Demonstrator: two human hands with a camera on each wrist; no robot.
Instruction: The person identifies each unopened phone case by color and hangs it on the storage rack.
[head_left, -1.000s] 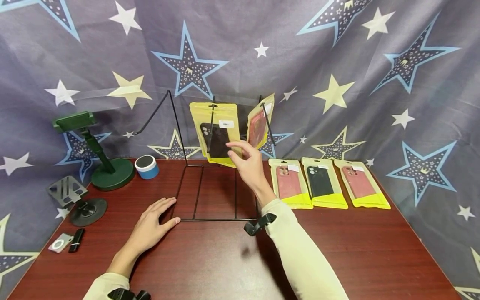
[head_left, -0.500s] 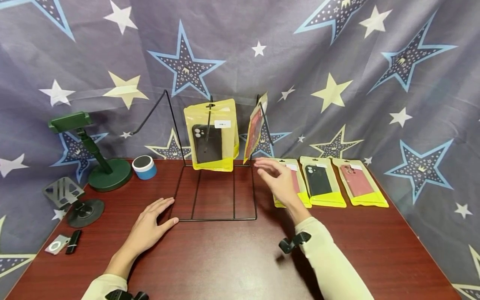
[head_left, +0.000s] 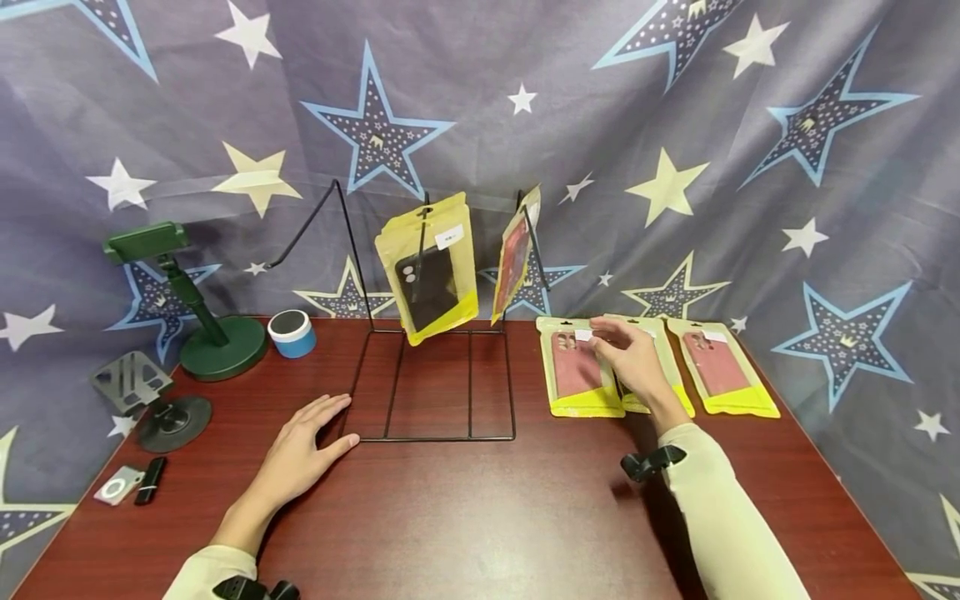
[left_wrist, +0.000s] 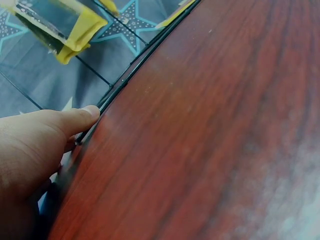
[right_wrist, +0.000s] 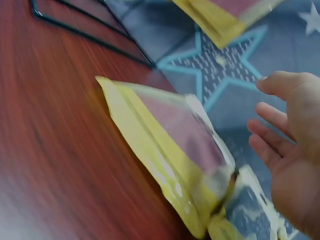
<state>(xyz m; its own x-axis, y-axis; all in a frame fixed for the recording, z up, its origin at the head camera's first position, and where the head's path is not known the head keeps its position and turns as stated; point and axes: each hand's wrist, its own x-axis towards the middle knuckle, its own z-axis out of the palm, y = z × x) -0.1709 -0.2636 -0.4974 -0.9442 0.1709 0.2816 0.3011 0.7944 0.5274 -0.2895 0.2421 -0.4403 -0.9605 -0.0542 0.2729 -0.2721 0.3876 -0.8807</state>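
A black wire rack [head_left: 435, 392] stands mid-table. From its hooks hang a yellow packet with a black phone case [head_left: 431, 267], tilted, and a packet with a red case [head_left: 513, 254] turned edge-on. My left hand [head_left: 303, 442] lies flat on the table, its thumb against the rack's front left corner [left_wrist: 95, 112]. My right hand [head_left: 630, 358] hovers with relaxed fingers over three flat packets: a pink-case one [head_left: 577, 367], a black-case one [head_left: 671, 392] mostly hidden beneath the hand, and another pink-case one [head_left: 720, 367]. In the right wrist view the nearest packet [right_wrist: 170, 150] lies below the open palm [right_wrist: 295, 165].
At the left stand a green phone holder [head_left: 202, 317], a small blue-and-white speaker [head_left: 292, 333], a grey folding stand [head_left: 146, 400], and a small silver player with a black stick [head_left: 131, 483]. A star-patterned cloth [head_left: 675, 167] hangs behind the red-brown table [head_left: 480, 517].
My right hand left the hanging black-case packet and moved right and down to above the flat packets. The released packet swings, now tilted. The left hand stayed put.
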